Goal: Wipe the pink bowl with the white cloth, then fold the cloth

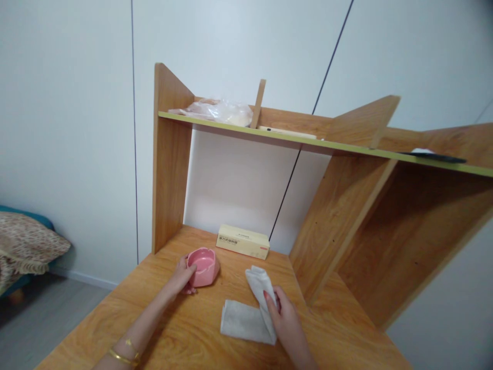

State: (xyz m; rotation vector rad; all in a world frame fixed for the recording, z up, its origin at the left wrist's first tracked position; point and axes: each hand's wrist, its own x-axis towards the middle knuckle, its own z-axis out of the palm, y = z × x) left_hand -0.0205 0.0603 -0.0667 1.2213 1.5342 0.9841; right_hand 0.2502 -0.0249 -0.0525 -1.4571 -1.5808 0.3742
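Note:
A pink faceted bowl (pixel 203 262) is tilted toward me above the left part of the desk. My left hand (pixel 184 275) is closed on its left side, with the thumb over the rim. Below that hand shows a small pink piece (pixel 189 291); I cannot tell whether it belongs to the bowl. To the right, my right hand (pixel 283 311) pinches a folded light grey cloth (pixel 246 319). One end of the cloth stands up from the fingers, while the other lies on the wooden desk (pixel 185 334). Cloth and bowl are apart.
Behind the bowl a long cream box (pixel 242 241) stands against the wall. A wooden shelf (pixel 231 127) spans overhead, bearing a clear plastic bag (pixel 219 110) and a dark flat item (pixel 435 156). An upright panel (pixel 339 216) borders the right side. A patterned cushion (pixel 31 241) is at far left.

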